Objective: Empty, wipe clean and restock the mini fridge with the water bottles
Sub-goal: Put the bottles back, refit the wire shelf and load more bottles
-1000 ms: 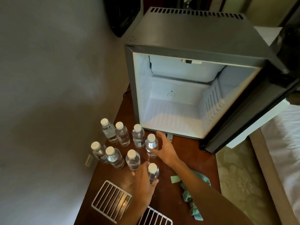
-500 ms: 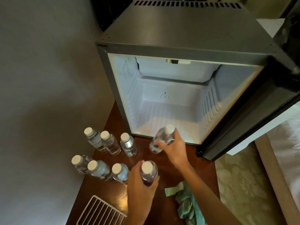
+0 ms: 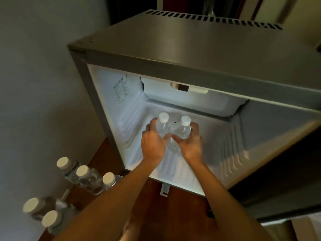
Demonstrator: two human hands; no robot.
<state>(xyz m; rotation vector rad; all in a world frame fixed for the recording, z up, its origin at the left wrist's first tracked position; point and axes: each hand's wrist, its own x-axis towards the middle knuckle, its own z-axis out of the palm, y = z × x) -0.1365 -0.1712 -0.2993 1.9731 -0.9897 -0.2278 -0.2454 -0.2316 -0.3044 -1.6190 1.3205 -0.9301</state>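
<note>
Space lies open either side of your hands inside the mini fridge, its door swung wide at right. Your left hand grips one water bottle, your right hand a second bottle, upright, side by side. Spare bottles stand on the wooden table by the wall.
</note>
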